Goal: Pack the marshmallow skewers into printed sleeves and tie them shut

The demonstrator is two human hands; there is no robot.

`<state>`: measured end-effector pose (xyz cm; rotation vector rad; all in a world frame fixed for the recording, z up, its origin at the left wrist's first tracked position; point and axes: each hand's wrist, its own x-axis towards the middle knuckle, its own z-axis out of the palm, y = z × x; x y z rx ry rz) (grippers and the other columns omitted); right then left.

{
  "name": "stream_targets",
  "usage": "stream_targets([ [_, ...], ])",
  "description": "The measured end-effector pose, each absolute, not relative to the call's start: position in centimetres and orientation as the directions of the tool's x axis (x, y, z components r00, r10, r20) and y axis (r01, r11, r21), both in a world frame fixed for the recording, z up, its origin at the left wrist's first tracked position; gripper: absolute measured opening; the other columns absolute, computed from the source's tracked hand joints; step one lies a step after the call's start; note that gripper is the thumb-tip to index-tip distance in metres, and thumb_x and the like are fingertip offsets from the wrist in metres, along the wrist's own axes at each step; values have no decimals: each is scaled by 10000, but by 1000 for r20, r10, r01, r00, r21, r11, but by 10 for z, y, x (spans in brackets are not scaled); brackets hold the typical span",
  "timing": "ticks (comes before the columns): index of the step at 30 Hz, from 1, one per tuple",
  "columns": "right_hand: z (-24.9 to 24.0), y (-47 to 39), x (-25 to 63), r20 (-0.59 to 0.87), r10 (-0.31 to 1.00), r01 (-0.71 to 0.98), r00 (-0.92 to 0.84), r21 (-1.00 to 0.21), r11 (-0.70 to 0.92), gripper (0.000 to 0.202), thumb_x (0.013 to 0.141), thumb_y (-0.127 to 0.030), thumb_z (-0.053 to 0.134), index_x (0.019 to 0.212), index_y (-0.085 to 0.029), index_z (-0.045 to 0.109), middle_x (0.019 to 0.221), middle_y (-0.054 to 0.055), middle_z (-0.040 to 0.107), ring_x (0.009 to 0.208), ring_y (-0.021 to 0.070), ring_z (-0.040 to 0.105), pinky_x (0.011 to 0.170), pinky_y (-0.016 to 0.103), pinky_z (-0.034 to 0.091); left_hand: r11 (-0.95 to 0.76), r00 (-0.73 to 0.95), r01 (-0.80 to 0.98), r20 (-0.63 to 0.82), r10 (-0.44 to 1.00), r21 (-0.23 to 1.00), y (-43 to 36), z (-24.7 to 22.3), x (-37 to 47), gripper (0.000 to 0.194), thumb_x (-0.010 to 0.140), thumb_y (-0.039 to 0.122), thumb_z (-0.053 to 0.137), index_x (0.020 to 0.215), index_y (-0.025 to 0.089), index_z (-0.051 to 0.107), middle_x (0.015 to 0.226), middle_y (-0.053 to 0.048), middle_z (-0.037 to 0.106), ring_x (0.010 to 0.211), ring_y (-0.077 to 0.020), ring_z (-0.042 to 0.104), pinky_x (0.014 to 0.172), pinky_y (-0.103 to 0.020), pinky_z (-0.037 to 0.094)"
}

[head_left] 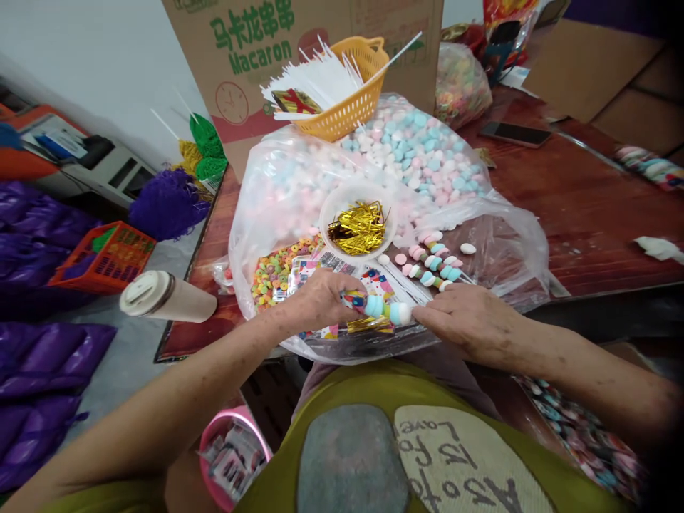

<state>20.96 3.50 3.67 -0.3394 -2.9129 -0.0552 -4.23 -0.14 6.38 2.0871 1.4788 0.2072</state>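
My left hand (332,298) is closed round one end of a candy skewer (387,311), where a printed plastic wrapper shows at the fingers. Blue, green and white pieces line the skewer, which lies nearly level over the table edge. At its white end, my right hand (464,318) is pinched closed; the stick between its fingertips is hidden. Below and behind them are printed wrappers (380,283) and white sticks (407,283). Several finished-looking candy skewers (435,260) rest beyond my right hand. A white bowl (326,222) holds gold foil ties (359,228).
A large clear bag of pastel marshmallows (422,153) covers the middle, with ring candies (267,281) at left. Atop it sits a yellow basket (347,114) of sticks. A cardboard box (256,64) stands behind. A cup (168,296) is left; a phone (514,134) lies right.
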Motion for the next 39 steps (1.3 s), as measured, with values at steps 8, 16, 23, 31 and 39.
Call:
stream_targets([
  [8,44,37,207,281,225,249,-933,54,967,173,826,-79,398,840,-164,549,610,5,581,543,138,443,571,299,205,-192,345,860,-264,901,472,-2,68,-31,223,707,392,646,751,174,665,582,41,570,555,-87,465,532,-204,309],
  [16,55,38,201,289,45,103,-956,189,977,157,876,-121,403,856,-157,555,635,11,566,581,146,443,593,317,219,37,518,714,-564,643,699,8,65,-28,326,590,442,730,698,163,598,555,64,522,536,-90,467,521,-200,364],
  [23,38,39,182,102,103,102,-989,-19,995,133,788,-90,454,821,-158,564,641,15,584,555,133,447,539,296,172,-175,461,854,-556,692,490,7,49,0,223,627,359,693,720,169,623,609,38,577,580,-120,523,512,-212,350],
  [31,20,52,199,328,184,177,-927,-53,983,224,847,-96,374,816,-148,589,629,16,578,561,134,450,552,276,240,-105,450,845,-590,671,524,11,65,-45,821,522,507,751,1240,226,470,1182,-76,602,1056,-243,552,846,-294,423],
  [39,37,43,205,318,137,162,-938,55,985,206,865,-104,374,853,-149,574,625,17,577,568,143,447,590,295,242,-3,398,842,-618,678,539,1,70,-36,286,632,382,682,836,196,606,761,17,641,718,-160,585,622,-242,419],
])
